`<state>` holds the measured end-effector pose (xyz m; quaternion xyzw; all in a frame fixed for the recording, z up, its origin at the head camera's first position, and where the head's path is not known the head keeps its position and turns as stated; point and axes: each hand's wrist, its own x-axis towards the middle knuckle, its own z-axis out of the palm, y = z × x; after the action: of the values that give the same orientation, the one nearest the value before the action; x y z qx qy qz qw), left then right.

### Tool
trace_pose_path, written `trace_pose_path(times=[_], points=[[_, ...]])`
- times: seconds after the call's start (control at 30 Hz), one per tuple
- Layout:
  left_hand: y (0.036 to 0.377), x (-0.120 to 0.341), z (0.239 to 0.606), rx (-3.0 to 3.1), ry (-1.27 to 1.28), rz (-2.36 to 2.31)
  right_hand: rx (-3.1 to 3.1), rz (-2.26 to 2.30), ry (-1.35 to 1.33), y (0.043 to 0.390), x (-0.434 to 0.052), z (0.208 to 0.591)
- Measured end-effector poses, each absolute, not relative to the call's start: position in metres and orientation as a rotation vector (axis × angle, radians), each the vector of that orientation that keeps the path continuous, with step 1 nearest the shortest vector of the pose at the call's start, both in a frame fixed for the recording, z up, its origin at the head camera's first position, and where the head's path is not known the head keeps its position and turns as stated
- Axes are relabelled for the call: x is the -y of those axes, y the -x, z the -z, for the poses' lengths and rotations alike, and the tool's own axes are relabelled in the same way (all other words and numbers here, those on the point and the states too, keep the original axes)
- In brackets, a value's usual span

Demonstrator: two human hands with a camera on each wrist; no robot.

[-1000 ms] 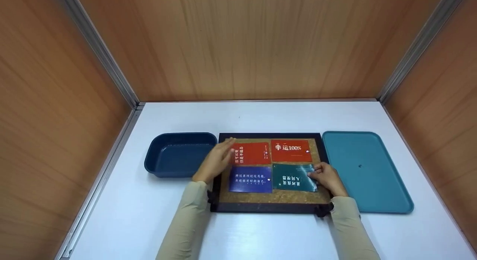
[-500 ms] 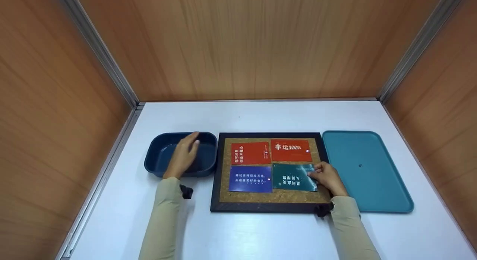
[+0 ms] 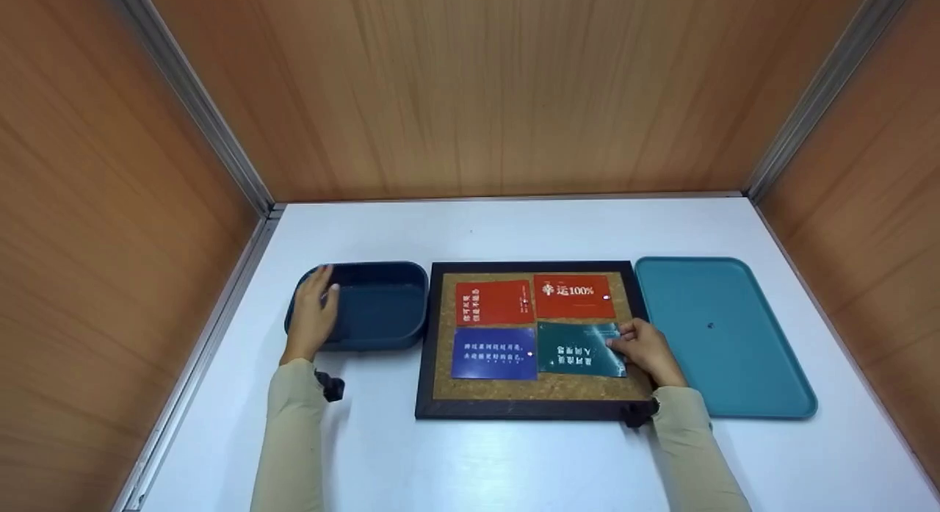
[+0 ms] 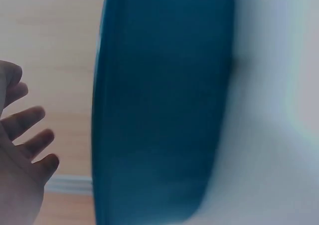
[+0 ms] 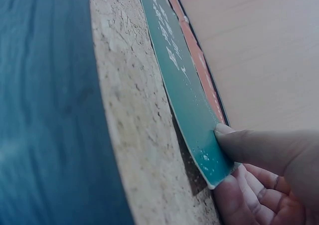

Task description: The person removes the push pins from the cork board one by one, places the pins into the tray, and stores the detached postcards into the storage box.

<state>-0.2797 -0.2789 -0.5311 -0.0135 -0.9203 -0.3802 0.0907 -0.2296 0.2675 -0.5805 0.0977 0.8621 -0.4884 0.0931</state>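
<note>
My right hand pinches the right edge of a green card on a cork board. In the right wrist view, the thumb lies on top of the card and a finger is beneath, with that end bent up off the cork. Above the left part of a dark blue bin is my left hand, with loosely spread fingers and nothing visible in them. The left wrist view has this hand beyond the bin's outer wall; I cannot tell whether it touches the bin.
Two red cards and a purple-blue card, each with a small pin, lie on the board inside its dark frame. A flat teal tray is to the right. Wooden panels enclose the white table.
My left hand has moved left from the board's left edge, across the bin to its left side. The right hand keeps hold of the green card without visible movement.
</note>
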Motion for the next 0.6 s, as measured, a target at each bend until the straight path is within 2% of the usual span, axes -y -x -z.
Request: trace_pose_path(times=[0.3, 0.6], points=[[0.274, 0.309, 0.547, 2.683, -0.134, 1.144, -2.558, 1.445, -0.274, 0.23, -0.269, 0.58], [0.271, 0.321, 0.559, 2.646, -0.22, 1.198, -2.554, 1.434, -0.268, 0.229, -0.268, 0.58]])
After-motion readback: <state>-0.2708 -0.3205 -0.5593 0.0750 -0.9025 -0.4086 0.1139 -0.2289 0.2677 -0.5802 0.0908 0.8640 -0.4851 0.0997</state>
